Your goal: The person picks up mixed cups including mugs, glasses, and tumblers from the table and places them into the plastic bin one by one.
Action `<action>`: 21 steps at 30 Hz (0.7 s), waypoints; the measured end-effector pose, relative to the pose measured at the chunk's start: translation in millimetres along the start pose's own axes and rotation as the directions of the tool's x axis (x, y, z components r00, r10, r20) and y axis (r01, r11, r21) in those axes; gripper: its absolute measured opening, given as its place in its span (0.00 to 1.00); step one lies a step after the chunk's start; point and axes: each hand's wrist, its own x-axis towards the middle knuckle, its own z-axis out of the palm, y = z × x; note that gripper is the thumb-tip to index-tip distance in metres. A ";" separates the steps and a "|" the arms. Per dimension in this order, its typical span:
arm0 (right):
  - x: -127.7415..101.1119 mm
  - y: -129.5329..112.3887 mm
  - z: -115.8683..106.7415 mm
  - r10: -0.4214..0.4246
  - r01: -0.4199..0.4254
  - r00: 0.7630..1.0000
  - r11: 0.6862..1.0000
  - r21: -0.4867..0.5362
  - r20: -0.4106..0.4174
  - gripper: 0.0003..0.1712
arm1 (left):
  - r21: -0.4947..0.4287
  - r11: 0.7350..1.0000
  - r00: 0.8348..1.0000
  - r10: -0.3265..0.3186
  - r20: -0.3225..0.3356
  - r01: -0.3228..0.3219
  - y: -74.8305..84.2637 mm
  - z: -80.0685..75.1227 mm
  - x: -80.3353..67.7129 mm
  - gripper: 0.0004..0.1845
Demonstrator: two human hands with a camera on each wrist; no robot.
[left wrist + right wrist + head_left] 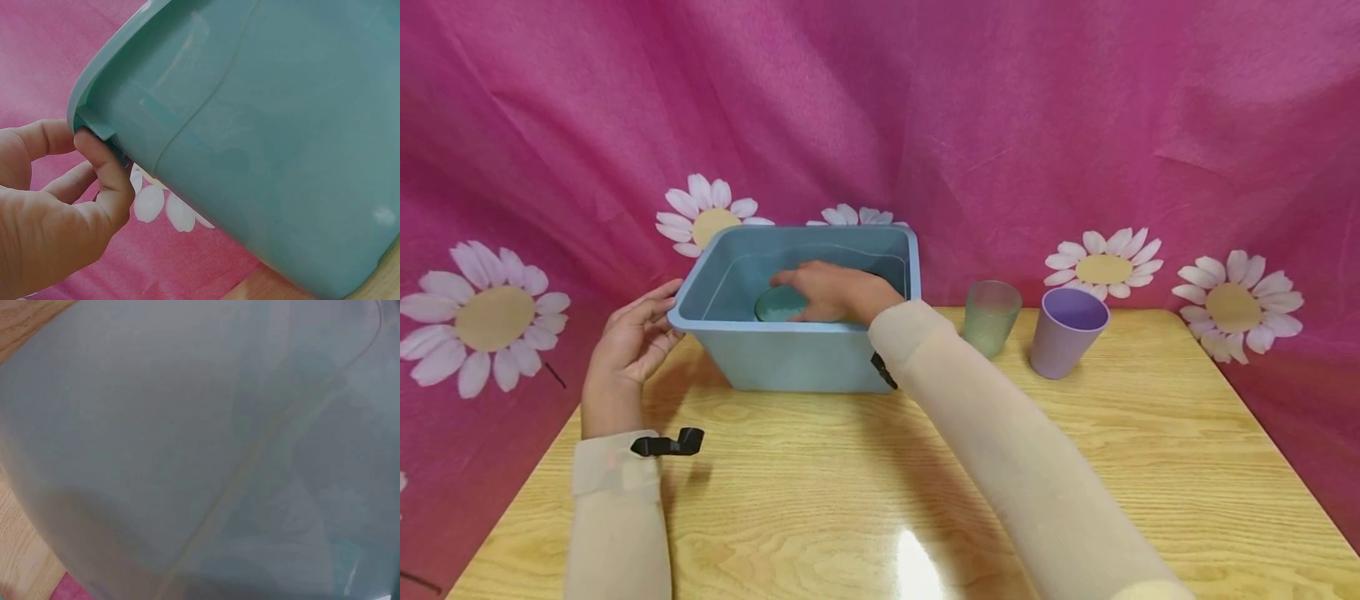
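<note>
A blue plastic bin stands on the table, its open top tilted toward me in the head view. My left hand grips the bin's left rim; in the left wrist view the thumb and fingers close on the lip at its corner. Inside the bin, my right hand reaches over a green round-rimmed vessel, fingers at its far edge and thumb at the near edge. The palm covers much of that vessel. The right wrist view holds only the bin's wall, close up, with the right hand hidden.
Right of the bin stands a translucent green tumbler, and beside it a purple cup. The wooden table meets a pink cloth with white flowers behind and at the sides. Black straps sit on both wrists.
</note>
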 end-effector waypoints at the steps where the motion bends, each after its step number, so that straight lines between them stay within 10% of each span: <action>1: -0.7 0.4 0.0 -0.003 0.003 1.000 1.000 -0.001 -0.001 0.44 | 0.005 1.000 1.000 0.000 -0.001 0.000 -0.1 -0.1 -0.1 0.16; 21: -31.1 7.1 -27.9 0.037 -0.044 0.997 0.993 -0.107 -0.066 0.45 | -0.006 1.000 1.000 0.001 0.018 0.000 0.0 1.0 -1.0 0.16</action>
